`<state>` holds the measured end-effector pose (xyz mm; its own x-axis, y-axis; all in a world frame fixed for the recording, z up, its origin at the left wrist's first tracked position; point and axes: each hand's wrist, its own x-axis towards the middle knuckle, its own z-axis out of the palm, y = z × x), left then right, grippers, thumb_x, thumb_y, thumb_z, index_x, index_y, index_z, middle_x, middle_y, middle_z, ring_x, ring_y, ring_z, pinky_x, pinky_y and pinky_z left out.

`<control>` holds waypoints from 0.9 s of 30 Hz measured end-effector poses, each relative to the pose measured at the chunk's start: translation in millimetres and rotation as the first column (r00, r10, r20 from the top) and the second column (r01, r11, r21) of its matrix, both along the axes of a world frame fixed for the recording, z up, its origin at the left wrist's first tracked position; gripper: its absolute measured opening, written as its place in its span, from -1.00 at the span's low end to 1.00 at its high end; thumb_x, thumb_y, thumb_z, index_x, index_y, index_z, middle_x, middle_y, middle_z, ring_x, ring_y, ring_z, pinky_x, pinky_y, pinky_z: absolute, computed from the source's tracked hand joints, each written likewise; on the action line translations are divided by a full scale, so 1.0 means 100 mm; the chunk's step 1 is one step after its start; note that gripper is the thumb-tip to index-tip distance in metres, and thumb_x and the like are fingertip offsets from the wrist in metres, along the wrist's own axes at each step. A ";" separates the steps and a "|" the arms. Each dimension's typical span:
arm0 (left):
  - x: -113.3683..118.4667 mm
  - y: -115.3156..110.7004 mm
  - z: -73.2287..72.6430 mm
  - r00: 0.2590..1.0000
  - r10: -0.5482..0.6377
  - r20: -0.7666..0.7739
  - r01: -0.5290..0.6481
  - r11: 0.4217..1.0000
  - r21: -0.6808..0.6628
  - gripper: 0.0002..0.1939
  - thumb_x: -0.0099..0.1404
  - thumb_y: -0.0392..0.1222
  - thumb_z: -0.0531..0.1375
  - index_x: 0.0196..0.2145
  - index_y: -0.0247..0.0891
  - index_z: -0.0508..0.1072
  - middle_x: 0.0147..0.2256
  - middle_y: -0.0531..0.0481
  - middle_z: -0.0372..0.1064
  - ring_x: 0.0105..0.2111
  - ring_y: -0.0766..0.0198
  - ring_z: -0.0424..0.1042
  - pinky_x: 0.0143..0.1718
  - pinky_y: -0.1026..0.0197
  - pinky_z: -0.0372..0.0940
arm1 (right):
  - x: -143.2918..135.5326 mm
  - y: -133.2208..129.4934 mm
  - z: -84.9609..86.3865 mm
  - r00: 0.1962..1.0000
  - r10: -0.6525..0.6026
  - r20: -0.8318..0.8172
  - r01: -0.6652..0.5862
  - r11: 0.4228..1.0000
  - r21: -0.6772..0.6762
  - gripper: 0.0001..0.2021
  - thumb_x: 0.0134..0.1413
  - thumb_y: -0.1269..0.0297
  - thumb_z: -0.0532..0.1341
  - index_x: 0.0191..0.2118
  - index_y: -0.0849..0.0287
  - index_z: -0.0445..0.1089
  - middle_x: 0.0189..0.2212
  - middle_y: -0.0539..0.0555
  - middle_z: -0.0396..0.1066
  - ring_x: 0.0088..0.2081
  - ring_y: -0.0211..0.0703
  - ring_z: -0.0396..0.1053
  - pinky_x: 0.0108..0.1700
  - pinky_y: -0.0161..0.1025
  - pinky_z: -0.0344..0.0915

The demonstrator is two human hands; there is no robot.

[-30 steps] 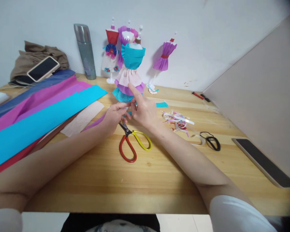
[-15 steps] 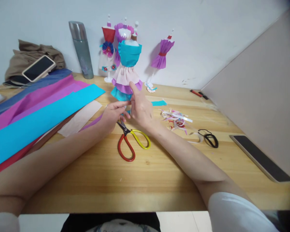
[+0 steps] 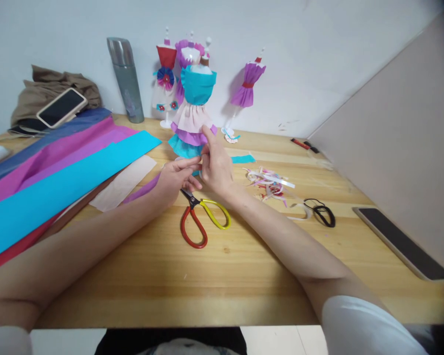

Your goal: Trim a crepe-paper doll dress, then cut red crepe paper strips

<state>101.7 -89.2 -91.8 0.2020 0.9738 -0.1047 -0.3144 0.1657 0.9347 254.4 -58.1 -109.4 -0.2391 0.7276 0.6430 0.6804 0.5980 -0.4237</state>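
Tiered dress (image 3: 192,117) at upper centre: right hand (image 3: 218,165) has shifted its index toward the dress's frame-right side, fingers curled near-closed beside left hand (image 3: 173,178), can't tell what either pinches, probably just minor repositioning.

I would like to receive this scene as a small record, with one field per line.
Dress: upright, turquoise top, layered below
Left hand: by the dress's lower edge; grip unclear
Right hand: beside the left, one finger at the dress
Scissors: on the table, near the left hand
Behind: three other dresses
View left: coloured sheets, bottle
View right: scraps
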 end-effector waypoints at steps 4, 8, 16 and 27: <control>-0.01 0.00 -0.03 1.000 0.018 0.014 -0.018 1.000 -0.006 -0.87 0.20 -0.41 0.37 -0.25 -0.37 0.67 -0.30 -0.11 0.64 -0.63 0.35 0.49 -0.65 0.32 0.31 | 0.00 0.01 0.02 1.000 -0.020 -0.009 0.020 1.000 0.010 -0.29 0.34 0.30 0.00 0.57 0.04 -0.01 -0.10 0.23 0.44 -0.04 0.19 0.43 0.03 0.13 0.46; -0.02 0.02 -0.05 0.999 0.041 0.030 -0.039 0.997 -0.061 -0.90 0.15 -0.45 0.34 -0.32 -0.40 0.62 -0.37 -0.09 0.59 -0.63 0.34 0.47 -0.63 0.31 0.31 | 0.01 0.03 0.04 0.999 -0.003 -0.034 0.006 0.996 0.089 -0.32 0.36 0.39 -0.05 0.55 0.11 -0.01 -0.08 0.19 0.50 -0.03 0.06 0.45 0.09 0.02 0.45; -0.03 0.11 -0.06 0.976 -0.022 0.218 0.040 0.996 -0.078 -0.85 0.08 -0.37 0.41 -0.35 -0.38 0.57 -0.37 0.00 0.51 -0.52 0.43 0.42 -0.56 0.38 0.23 | 0.01 -0.01 -0.01 1.000 -0.012 0.019 0.009 0.992 0.129 -0.34 0.39 0.39 -0.01 0.55 0.08 0.02 -0.12 0.13 0.55 -0.06 -0.03 0.49 0.02 -0.10 0.47; 0.01 0.14 -0.05 0.983 0.056 0.175 -0.053 0.998 -0.019 -0.79 0.25 -0.36 0.37 -0.48 -0.34 0.44 -0.55 0.04 0.40 -0.56 0.39 0.41 -0.54 0.34 0.20 | -0.02 -0.06 0.00 0.999 0.025 0.021 -0.028 0.983 0.182 -0.42 0.40 0.45 -0.01 0.46 0.05 0.19 -0.12 0.12 0.55 -0.11 -0.08 0.51 -0.02 -0.12 0.49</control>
